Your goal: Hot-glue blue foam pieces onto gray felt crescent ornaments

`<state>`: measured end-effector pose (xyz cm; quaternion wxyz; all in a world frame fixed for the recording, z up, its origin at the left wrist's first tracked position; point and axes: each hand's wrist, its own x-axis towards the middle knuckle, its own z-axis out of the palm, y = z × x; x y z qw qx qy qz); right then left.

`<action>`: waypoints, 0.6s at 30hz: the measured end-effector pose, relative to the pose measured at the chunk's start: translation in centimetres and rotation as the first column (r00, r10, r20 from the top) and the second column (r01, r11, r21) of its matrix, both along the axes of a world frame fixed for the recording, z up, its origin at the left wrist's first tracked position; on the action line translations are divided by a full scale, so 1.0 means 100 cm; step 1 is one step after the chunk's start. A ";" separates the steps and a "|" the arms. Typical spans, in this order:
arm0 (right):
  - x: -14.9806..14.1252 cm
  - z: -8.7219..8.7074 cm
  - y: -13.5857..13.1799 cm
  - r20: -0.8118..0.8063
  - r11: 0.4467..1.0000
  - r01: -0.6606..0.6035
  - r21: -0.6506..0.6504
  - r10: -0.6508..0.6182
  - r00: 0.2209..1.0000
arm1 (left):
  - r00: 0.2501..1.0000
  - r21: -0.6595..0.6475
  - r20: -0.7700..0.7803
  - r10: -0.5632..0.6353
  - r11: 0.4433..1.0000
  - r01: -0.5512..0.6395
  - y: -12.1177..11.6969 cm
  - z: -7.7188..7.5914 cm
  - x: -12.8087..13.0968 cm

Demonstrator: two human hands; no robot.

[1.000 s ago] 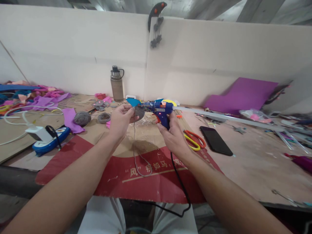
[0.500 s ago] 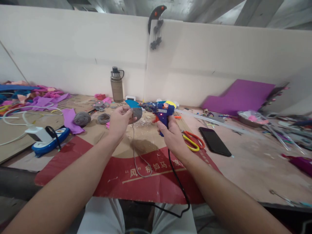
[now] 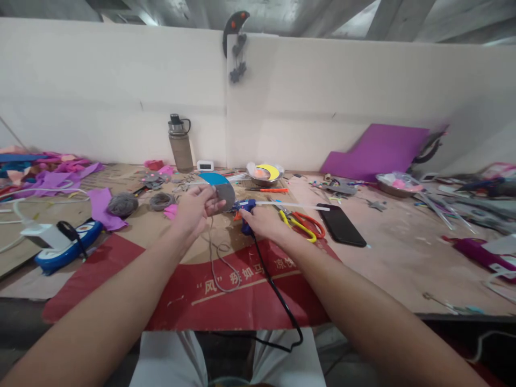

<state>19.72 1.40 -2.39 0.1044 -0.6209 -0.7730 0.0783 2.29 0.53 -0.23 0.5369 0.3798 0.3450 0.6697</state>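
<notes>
My left hand [image 3: 197, 207] pinches a crescent piece, blue felt [image 3: 213, 178] at its upper end and grey yarn-wrapped [image 3: 226, 196] lower down. From it a loose strand of grey yarn [image 3: 212, 252] runs down and loops over the red part of the cardboard. Just to the right, low over the cardboard, my right hand [image 3: 262, 221] has its fingers on a blue glue gun [image 3: 244, 206]. A long clear glue stick [image 3: 298, 205] sticks out of the gun's back, over the scissors. Whether the gun rests on the cardboard I cannot tell.
Scissors [image 3: 308, 224] and a black phone [image 3: 342, 226] lie right of the cardboard mat [image 3: 169, 301]. Yarn balls [image 3: 123, 205] and a blue power strip [image 3: 70, 247] are at left. Behind stand a bottle [image 3: 180, 145] and a bowl [image 3: 278, 181] holding a yellow crescent.
My right hand has brought the glue gun down and away from the crescent, where its nozzle was before. The crescent stays in my left hand. The view has turned slightly right.
</notes>
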 end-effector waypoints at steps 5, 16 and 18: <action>0.032 0.014 -0.009 -0.050 0.995 -0.026 0.093 0.031 0.998 | 0.983 -0.108 0.067 -0.173 0.978 0.180 0.002 -0.010 0.023; 0.060 -0.002 0.008 0.089 1.000 0.023 -0.006 -0.023 0.996 | 0.973 -0.310 0.053 -0.226 0.922 0.231 0.023 -0.027 0.037; 0.059 -0.002 0.011 0.070 1.000 0.022 -0.008 -0.022 0.997 | 0.977 -0.328 0.064 -0.204 0.920 0.214 0.025 -0.028 0.038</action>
